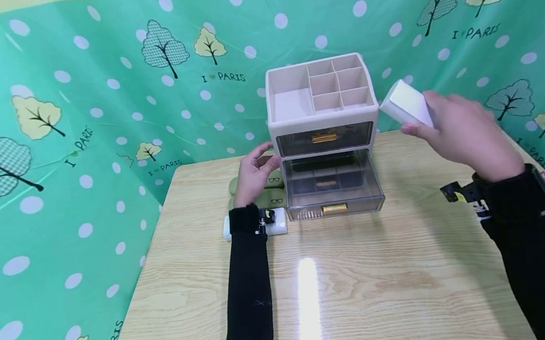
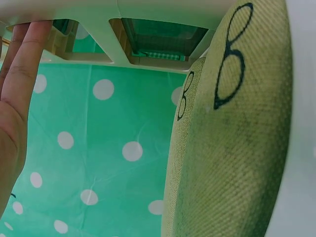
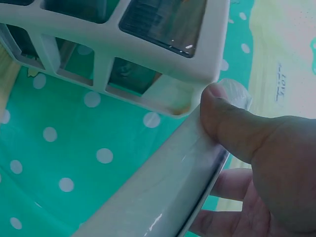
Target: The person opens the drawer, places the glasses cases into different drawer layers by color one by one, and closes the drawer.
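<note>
A white desktop organizer [image 1: 322,108] stands at the back of the table, with a divided top tray and two smoky drawers. Its lower clear drawer [image 1: 335,207] is pulled out. My left hand [image 1: 253,177] touches the organizer's left side, its fingers nearly straight in the left wrist view. To the right of the organizer, my right hand [image 1: 466,129] grips a white case [image 1: 406,103] between thumb and fingers, raised above the table. The right wrist view shows the case [image 3: 163,173] as long and smooth, with a dark seam along one edge.
Two green fabric glasses cases [image 1: 270,198] with a glasses print lie left of the organizer, near my left wrist. A white case [image 1: 279,221] lies in front of them. Green dotted cloth [image 1: 189,128] hangs behind and left of the wooden table [image 1: 363,292].
</note>
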Motion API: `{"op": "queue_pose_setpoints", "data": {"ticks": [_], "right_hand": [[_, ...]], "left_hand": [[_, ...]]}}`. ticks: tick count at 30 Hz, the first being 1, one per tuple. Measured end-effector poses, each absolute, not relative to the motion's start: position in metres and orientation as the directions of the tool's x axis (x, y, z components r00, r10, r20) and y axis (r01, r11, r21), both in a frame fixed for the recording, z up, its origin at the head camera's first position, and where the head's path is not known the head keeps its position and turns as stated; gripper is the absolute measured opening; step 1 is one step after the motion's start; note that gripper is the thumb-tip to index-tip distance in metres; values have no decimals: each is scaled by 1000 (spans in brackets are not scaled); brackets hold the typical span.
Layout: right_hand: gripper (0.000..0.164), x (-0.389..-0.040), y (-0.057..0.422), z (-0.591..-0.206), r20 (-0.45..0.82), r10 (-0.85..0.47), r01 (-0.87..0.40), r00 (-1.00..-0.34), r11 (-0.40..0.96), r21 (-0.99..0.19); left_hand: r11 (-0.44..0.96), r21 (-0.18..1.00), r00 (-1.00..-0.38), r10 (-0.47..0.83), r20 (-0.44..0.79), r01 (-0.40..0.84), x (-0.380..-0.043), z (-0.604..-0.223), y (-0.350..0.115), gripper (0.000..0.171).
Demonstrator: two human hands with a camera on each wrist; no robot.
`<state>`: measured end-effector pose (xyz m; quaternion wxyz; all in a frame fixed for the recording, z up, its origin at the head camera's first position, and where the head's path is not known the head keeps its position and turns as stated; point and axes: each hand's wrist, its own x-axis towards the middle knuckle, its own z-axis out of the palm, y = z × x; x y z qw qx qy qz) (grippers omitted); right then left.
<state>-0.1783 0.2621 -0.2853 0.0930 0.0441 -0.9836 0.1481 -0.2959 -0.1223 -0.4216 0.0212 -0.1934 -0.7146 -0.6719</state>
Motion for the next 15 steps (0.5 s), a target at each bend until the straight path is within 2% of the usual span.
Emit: {"op": "queue_pose_setpoints", "data": {"ticks": [15], "right_hand": [[83,-156,229,-261,263,-75,-148,-962,952,-268]], "left_hand": [[16,941,-914,245,324,338,-295,-427,-124,45]]}}
